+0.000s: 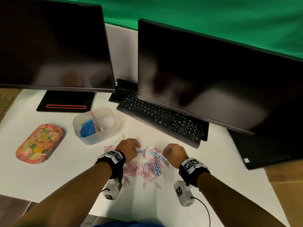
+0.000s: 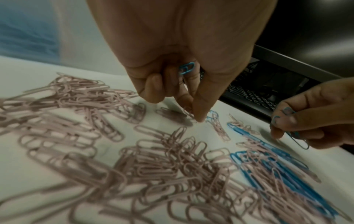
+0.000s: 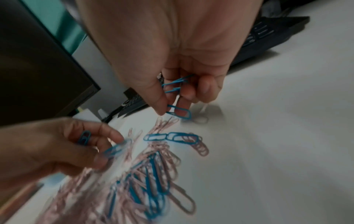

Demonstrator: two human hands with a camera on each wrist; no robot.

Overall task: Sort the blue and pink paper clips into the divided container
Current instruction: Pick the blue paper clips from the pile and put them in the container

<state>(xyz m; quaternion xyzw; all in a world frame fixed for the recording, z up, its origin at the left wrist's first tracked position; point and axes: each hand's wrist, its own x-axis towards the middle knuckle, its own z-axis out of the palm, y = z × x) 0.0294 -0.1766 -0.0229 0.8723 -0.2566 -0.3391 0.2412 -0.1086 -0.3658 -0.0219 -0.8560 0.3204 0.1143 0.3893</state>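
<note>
Clips [image 1: 144, 167] lie loose on the white tabletop [image 1: 188, 161] right in front of you, mostly pink with a knot of blue ones [image 1: 154, 167] toward the right side of the pile. Your left hand [image 1: 128, 149] is knuckles-up over the far left part of the heap, its wrist angled inward; in the left wrist view its fingers [image 2: 153, 87] are curled, with one blue clip [image 2: 186, 68] tucked against the palm and the thumb tip down on the tabletop beside another blue clip. Your right hand [image 1: 174, 153] hangs at the far right edge of the pile, also knuckles-up. In the right wrist view its curled fingers [image 3: 187, 89] keep several blue clips [image 3: 176, 84] bunched in the palm, while thumb and forefinger pinch one more [image 3: 180, 112] just above the surface. Two blue clips [image 3: 172, 137] lie end to end on the tabletop between your two hands.

Your container [image 1: 95, 125] stands on the tabletop beyond and to the left of your left hand, well apart from the right. Its left compartment holds a heap of blue clips [image 1: 87, 127]; the right compartment [image 1: 106, 122] shows only its pale floor.

A flowered tray [image 1: 39, 143] sits left of the container. Your keyboard [image 1: 162, 118] lies beyond the pile, under the right monitor [image 1: 213, 76], and a second monitor [image 1: 52, 43] stands to the left
</note>
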